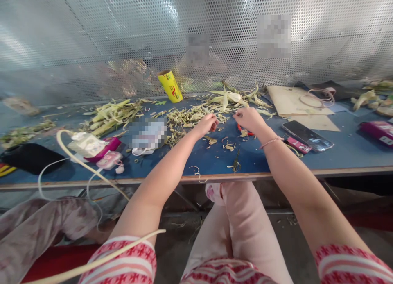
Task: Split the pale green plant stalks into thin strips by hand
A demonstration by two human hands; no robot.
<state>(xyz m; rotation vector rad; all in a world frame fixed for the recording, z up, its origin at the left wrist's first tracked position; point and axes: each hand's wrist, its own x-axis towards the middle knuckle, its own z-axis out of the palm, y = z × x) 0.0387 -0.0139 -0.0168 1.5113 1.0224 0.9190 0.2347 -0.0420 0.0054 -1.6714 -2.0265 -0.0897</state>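
Note:
Over the blue tabletop (190,165), my left hand (207,126) is closed, its fingers curled at the edge of a pile of pale green plant scraps (184,115). My right hand (249,119), a thin band at its wrist, has its fingers pinched together just to the right. What either hand holds, if anything, is too small or hidden to make out. A tool with red-orange handles (240,130) lies partly covered under my right hand. Long pale husk-like leaves (227,98) lie behind the hands, and small trimmings (229,146) are scattered in front.
A yellow tube (170,86) stands tilted by the perforated metal screen (123,34). Stalks (112,114), a pink-cased item (102,148) with cables and a black pouch (35,157) lie left. Right are a phone (307,135), cardboard (294,101) and a purple box (377,132). Another person's leg (46,226) is at left.

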